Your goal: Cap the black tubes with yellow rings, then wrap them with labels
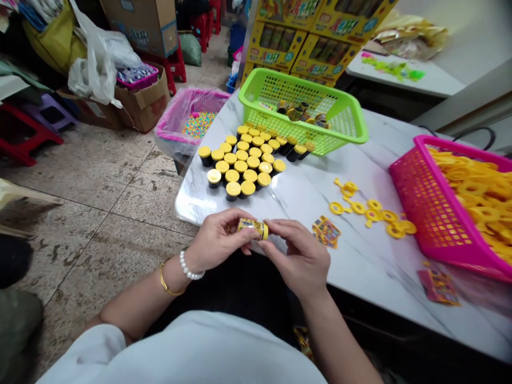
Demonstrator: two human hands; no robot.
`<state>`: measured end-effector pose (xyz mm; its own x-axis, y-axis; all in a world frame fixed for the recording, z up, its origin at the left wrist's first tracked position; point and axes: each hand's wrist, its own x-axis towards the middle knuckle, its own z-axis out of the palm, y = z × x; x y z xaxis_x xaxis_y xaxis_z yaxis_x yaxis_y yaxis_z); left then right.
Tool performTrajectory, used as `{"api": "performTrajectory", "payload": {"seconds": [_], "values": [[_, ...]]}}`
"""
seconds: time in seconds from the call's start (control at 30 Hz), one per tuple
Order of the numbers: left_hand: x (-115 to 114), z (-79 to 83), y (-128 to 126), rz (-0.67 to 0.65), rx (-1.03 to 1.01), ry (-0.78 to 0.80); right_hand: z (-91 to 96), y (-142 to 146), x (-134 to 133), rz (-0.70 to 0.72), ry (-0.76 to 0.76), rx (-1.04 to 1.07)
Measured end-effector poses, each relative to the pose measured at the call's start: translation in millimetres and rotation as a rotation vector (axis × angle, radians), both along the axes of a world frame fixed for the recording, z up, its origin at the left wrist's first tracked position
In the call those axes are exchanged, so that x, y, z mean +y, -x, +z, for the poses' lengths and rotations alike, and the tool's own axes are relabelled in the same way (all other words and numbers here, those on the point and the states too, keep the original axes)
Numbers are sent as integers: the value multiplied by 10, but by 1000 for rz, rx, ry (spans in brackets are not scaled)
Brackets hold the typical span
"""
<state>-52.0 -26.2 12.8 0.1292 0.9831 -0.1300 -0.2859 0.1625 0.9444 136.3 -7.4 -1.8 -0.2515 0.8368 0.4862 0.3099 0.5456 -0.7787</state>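
At frame centre, left hand [218, 237] holds the cup [248, 226], right hand [300, 256] pinches its cap [265, 231]. Likely light, stiff, slick; grip the sides.

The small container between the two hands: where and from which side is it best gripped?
Probably around the body of the container, from the left, with the left hand: it lies roughly sideways, its yellow end facing right, leaving that end accessible to the right hand.
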Motion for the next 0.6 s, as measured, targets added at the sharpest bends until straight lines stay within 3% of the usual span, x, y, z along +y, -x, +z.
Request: {"api": "performTrajectory", "payload": {"seconds": [0.1, 0.27, 0.33, 0.43, 0.5, 0.6], "values": [[7, 14, -27, -15, 85, -10, -27, -16, 31, 44, 82, 41], [55, -1, -6, -103, 96, 26, 14, -72, 76, 79, -126, -98], [80, -11, -19, -49, 130, -52, -14, -47, 78, 39, -23, -40], [145, 22, -74, -9, 172, -176, -4, -30, 108, 26, 289, 123], [236, 89, -138, -72, 107, -174, 96, -97, 188, 67, 423, 185], [469, 231, -290, -225, -100, -59, 359, -330, 413, 211, 486, 157]]}}
